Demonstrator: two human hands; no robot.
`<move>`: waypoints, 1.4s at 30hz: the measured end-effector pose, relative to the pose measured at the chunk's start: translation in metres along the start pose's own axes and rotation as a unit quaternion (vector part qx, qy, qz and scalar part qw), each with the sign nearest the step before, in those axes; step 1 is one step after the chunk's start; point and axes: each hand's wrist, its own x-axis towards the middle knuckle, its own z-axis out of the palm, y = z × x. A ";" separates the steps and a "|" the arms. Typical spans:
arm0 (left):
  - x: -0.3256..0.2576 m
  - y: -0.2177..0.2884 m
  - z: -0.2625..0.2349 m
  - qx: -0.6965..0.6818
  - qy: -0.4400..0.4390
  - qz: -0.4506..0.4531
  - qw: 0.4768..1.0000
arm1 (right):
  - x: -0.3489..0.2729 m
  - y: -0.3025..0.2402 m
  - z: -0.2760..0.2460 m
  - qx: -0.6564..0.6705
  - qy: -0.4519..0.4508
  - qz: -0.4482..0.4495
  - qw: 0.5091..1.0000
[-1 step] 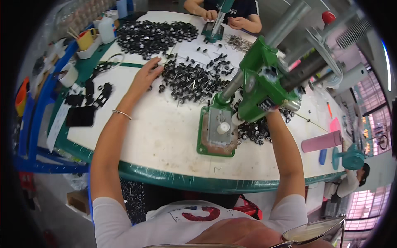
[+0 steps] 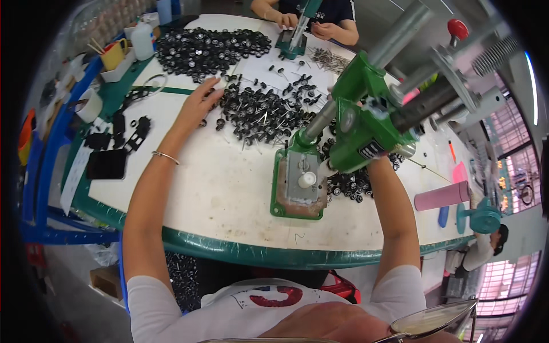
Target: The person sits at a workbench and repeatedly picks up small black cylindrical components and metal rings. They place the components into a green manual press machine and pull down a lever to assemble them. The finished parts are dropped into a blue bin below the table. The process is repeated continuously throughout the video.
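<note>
My left hand (image 2: 198,104) reaches over the white table with its fingers stretched out and apart. Its fingertips are between a large heap of black wheel-like parts (image 2: 213,50) and a looser pile of black-headed pieces with thin metal pins (image 2: 266,114). A green hand press (image 2: 355,128) stands before me, and a small white cylinder (image 2: 307,180) sits on its base plate (image 2: 294,197). My right hand (image 2: 377,166) passes behind the press, which hides its fingers; only the wrist and forearm show clearly. More black wheel-like parts (image 2: 351,184) lie beside that wrist.
A phone (image 2: 107,164), black brackets (image 2: 137,132) and a white cup (image 2: 90,106) lie at left. A pink bottle (image 2: 441,196) and a teal fan (image 2: 486,216) are at right. Across the table a person's hands (image 2: 287,20) work at another small green press (image 2: 291,43).
The whole view has shifted slightly. The press lever with the red knob sits a little lower and further right. My left hand has barely moved.
</note>
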 end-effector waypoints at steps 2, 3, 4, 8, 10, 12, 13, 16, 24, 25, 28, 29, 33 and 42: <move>0.011 0.004 0.001 -0.015 -0.029 -0.010 0.999 | 0.054 0.026 0.003 -0.067 -0.013 0.000 0.998; 0.014 0.010 0.003 -0.012 -0.037 -0.018 0.999 | 0.075 0.040 0.003 -0.119 -0.014 0.000 0.993; 0.019 0.013 0.008 -0.008 -0.048 -0.024 0.999 | 0.090 0.056 0.002 -0.182 -0.008 0.001 0.983; 0.024 0.012 0.010 0.036 -0.073 -0.021 0.996 | 0.115 0.068 0.052 -0.147 -0.001 0.094 0.985; 0.027 0.000 0.009 0.085 -0.080 0.000 0.993 | 0.115 0.045 0.077 -0.108 -0.061 0.047 0.991; 0.030 0.002 0.015 0.094 -0.095 -0.009 0.991 | 0.113 0.032 0.088 -0.113 -0.129 -0.026 0.985; 0.031 0.003 0.018 0.097 -0.089 0.004 0.991 | 0.105 0.016 0.092 -0.020 -0.142 0.002 0.990; 0.032 0.017 0.023 0.070 -0.126 -0.018 0.989 | 0.088 -0.022 0.098 0.014 -0.227 0.020 0.974; -0.006 0.041 0.036 0.038 -0.207 0.042 0.977 | 0.077 -0.034 0.103 0.103 -0.418 0.035 0.902; -0.014 0.044 0.035 0.052 -0.194 0.056 0.978 | 0.074 -0.035 0.104 0.136 -0.430 0.065 0.890; -0.040 0.062 0.033 0.067 -0.169 0.073 0.981 | 0.080 -0.033 0.107 0.096 -0.468 0.009 0.879; -0.045 0.068 0.033 0.057 -0.172 0.057 0.982 | 0.079 -0.039 0.106 0.099 -0.465 0.092 0.875; -0.064 0.077 0.040 0.094 -0.159 0.061 0.981 | 0.077 -0.055 0.109 0.119 -0.472 0.030 0.873; -0.089 0.108 0.025 0.181 -0.201 0.063 0.961 | 0.069 -0.080 0.075 0.164 -0.363 -0.247 0.883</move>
